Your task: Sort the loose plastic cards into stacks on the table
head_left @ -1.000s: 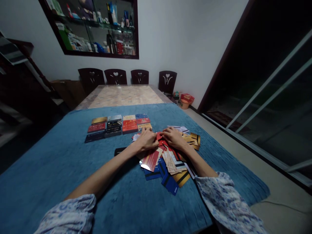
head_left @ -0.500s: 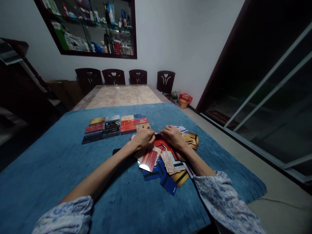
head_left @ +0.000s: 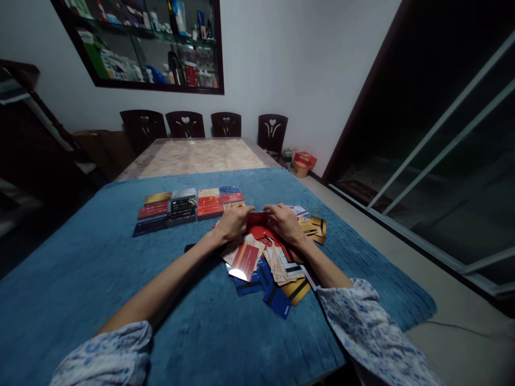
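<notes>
Between my two hands a dark red card (head_left: 257, 217) is held tilted up above a loose heap of cards. My left hand (head_left: 233, 223) is closed at its left end, thumb and fingers pinching it. At the right end, my right hand (head_left: 284, 223) grips it with bent fingers. Beneath and in front of the hands lie a red-and-gold card (head_left: 244, 261), several blue cards (head_left: 277, 301), beige cards (head_left: 277, 265) and a gold card with a dark stripe (head_left: 296, 291). More gold cards (head_left: 317, 227) spread to the right of my right hand.
Neat stacks of cards stand in rows left of the heap, among them red cards (head_left: 209, 207) and dark cards (head_left: 181, 216). A blue cloth (head_left: 193, 321) covers the near part of the table. Dark chairs (head_left: 185, 124) line the far end.
The card between my hands has turned from nearly edge-on to showing its red face. My fingers have lifted and shifted slightly outward. The view has moved a little.
</notes>
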Motion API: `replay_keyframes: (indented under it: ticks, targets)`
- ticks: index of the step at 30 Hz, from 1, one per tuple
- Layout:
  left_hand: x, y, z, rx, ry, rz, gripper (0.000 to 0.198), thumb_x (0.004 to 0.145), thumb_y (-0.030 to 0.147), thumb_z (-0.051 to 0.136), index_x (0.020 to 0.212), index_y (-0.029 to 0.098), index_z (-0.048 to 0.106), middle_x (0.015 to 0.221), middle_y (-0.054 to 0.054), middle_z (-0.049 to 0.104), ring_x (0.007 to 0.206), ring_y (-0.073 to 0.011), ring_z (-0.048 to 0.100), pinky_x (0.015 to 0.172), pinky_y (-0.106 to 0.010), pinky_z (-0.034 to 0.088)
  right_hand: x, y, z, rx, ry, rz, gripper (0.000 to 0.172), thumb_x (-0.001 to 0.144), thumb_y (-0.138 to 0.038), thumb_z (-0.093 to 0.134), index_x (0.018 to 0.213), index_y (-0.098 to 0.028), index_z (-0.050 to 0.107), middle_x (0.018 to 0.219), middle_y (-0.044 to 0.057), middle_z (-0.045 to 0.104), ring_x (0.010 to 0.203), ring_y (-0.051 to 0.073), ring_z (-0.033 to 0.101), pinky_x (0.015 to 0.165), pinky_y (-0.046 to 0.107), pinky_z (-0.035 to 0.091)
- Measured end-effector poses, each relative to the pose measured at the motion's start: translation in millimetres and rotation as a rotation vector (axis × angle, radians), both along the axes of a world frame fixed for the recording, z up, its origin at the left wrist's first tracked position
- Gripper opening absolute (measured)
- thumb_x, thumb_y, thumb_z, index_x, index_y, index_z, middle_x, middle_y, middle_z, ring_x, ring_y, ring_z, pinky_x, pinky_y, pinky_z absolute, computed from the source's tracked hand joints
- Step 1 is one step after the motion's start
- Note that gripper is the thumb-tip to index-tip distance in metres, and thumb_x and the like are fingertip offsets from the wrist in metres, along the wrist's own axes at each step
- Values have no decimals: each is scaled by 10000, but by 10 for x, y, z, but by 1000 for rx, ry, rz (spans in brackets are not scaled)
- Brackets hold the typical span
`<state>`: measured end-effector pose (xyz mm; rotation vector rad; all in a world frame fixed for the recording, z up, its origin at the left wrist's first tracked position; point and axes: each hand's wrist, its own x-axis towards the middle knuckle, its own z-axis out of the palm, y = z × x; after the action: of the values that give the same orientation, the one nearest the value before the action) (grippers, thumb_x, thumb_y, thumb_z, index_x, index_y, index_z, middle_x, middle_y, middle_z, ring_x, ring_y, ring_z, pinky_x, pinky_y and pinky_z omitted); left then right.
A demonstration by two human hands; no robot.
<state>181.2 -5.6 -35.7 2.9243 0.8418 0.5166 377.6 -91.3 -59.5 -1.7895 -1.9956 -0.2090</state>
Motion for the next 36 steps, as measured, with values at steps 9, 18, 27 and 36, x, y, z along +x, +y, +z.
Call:
replay_keyframes:
  ticks: [9, 18, 27, 36]
  targets:
    - [-2, -36, 10, 11, 0, 23, 279, 894, 98, 457, 1085, 184, 642, 1056, -119, 687, 1034, -271, 612, 935, -404, 460, -11, 8, -25, 17, 34, 8, 309, 937, -110, 484, 1167, -213, 663, 1074, 102, 729, 967, 250, 605, 859, 349, 438]
    - [-20, -49, 13, 20, 71, 49, 371, 851, 109, 506, 1199, 199, 596, 1178, -124, 694, 1136, -303, 563, 963, -456, 434, 3, 7, -39, -20, 25, -3, 378, 901, -135, 569, 1268, -212, 622, 1109, 100, 734, 1033, 245, 629, 883, 341, 446]
    - [1, -59, -67, 59, 102, 87, 489, 883, 126, 489, 1358, 225, 549, 1197, -139, 641, 1150, -301, 558, 992, -465, 394, -57, 19, -21, -80, -65, -41, 452, 930, -168, 495, 1374, -189, 575, 1209, 128, 698, 1103, 281, 566, 897, 374, 413]
    - [-6, -39, -90, 31, 77, 105, 512, 898, 176, 497, 1403, 248, 538, 1189, -139, 586, 1125, -303, 553, 961, -469, 399, -72, 32, -12, -110, -135, -90, 487, 943, -198, 483, 1426, -181, 543, 1224, 156, 632, 1124, 300, 489, 898, 389, 398]
